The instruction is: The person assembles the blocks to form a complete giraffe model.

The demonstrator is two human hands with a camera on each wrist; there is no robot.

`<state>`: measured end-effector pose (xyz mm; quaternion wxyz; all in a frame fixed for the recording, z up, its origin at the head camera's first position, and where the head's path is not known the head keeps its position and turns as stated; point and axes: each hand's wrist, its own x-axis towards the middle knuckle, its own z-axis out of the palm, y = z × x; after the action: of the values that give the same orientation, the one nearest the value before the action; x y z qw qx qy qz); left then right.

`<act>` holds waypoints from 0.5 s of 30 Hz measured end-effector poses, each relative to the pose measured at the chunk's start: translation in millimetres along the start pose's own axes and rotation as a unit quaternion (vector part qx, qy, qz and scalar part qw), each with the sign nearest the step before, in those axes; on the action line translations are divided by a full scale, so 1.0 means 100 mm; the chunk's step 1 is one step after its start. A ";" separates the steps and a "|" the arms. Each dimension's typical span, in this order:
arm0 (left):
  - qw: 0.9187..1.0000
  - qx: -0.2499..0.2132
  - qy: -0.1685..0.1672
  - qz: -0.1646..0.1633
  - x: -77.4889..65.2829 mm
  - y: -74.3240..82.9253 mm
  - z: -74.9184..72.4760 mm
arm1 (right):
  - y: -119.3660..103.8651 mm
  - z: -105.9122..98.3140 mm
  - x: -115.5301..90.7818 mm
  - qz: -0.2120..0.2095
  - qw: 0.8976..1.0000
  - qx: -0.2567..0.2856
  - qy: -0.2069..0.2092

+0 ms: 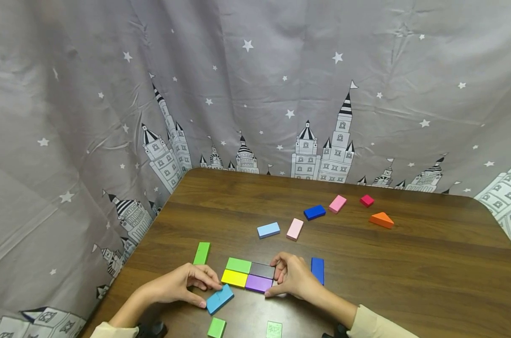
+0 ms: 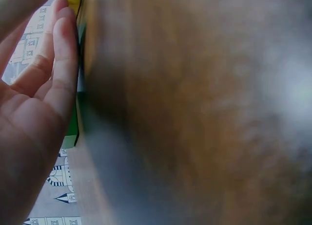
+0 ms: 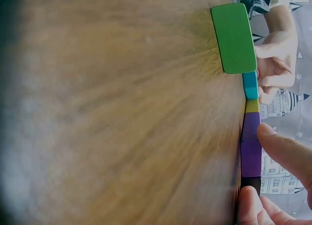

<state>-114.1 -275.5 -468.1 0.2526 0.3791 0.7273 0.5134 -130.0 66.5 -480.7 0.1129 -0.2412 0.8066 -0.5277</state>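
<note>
A light blue block (image 1: 220,299) lies in front of a flat cluster of touching blocks, and my left hand (image 1: 187,283) pinches it between thumb and fingertips. That cluster has a green block (image 1: 239,265) and a dark grey block (image 1: 261,270) behind, with a yellow block (image 1: 234,278) and a purple block (image 1: 258,283) in front. At its right end, my right hand (image 1: 292,277) spans the dark grey and purple blocks, thumb on the near side, fingers on the far side. In the right wrist view, the thumb touches the purple block (image 3: 251,142).
Near the front edge lie a green block (image 1: 217,327) and a pale green block (image 1: 274,329). Another green block (image 1: 202,253) is left, a blue one (image 1: 317,271) right. Farther back are light blue (image 1: 268,230), pink (image 1: 295,229), red (image 1: 367,201) and orange (image 1: 382,220) blocks.
</note>
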 end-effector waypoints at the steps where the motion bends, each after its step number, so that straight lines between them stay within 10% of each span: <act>1: 1.000 0.000 0.001 -0.003 -0.01 0.00 0.01 | 0.00 0.00 0.00 0.000 1.000 0.001 0.000; 15: 0.998 0.058 0.018 0.011 -0.03 -0.02 0.07 | 0.00 -0.01 0.00 0.008 1.000 -0.008 -0.006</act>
<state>-107.3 -274.0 -472.2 0.2113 0.3919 0.7559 0.4799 -129.9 67.2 -480.0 0.1202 -0.2385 0.8119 -0.5190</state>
